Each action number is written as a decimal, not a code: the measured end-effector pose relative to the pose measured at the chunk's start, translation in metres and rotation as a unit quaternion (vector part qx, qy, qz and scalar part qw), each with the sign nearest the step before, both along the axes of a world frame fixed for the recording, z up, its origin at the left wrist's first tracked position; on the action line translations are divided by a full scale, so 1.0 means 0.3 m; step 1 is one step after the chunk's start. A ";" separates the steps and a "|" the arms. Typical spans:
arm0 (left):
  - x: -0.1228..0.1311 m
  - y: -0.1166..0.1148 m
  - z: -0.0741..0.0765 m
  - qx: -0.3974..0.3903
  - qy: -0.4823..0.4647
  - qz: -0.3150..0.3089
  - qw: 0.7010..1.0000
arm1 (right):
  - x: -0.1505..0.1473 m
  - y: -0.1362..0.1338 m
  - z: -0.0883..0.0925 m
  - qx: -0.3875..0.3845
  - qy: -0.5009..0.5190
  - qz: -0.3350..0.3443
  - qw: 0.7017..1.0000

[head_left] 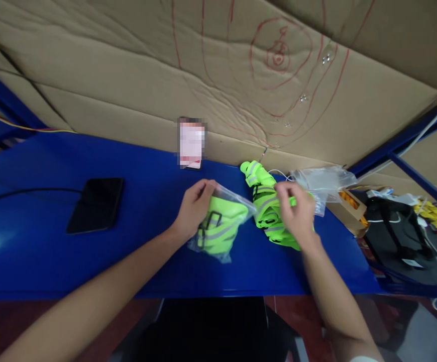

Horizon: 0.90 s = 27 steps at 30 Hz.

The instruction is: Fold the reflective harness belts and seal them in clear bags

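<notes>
Reference point: the clear bag [231, 195], upright or slightly tilted over the blue tabletop [146, 196]; whether its lower edge touches the surface cannot be told.

Far left of the bag: black flat device [95, 206], lying on the tabletop, dark face up. A black cable [30, 191] runs into its left side.

Behind the bag and a little left: phone [192, 143], standing against the cardboard panel [120, 85], screen pixelated.

At the bag's upper left edge: left hand [195, 208], thumb and fingers pinched together on the film, holding the bag. Inside the bag: folded neon band [222, 236], yellow-green with a grey stripe and black buckles.

Just right of the bag: loose pile of neon straps [267, 203], grey-striped, coiled and overlapping, one end trailing toward the panel. The bag's right corner reaches close to the pile; contact is unclear.

Right of the bag, over the pile: right hand [297, 208], fingers curled, thumb near them, gap narrow. Whether it grips a strap cannot be told.

Farther right of the bag: flat plastic bags [326, 181], bunched behind the right hand. Beyond them, a cardboard box [354, 206] with a cutout, then yellow pieces [435, 216] at the far right.
</notes>
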<state>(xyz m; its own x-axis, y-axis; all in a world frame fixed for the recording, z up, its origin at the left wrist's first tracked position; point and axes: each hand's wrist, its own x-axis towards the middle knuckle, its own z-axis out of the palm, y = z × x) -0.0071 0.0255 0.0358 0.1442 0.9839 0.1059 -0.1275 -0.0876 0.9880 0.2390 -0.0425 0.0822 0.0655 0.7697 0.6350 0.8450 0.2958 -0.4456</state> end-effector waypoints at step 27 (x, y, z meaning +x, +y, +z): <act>0.019 -0.074 -0.053 0.539 0.262 -0.079 0.797 | 0.137 0.526 -0.052 -0.407 -0.086 0.029 0.909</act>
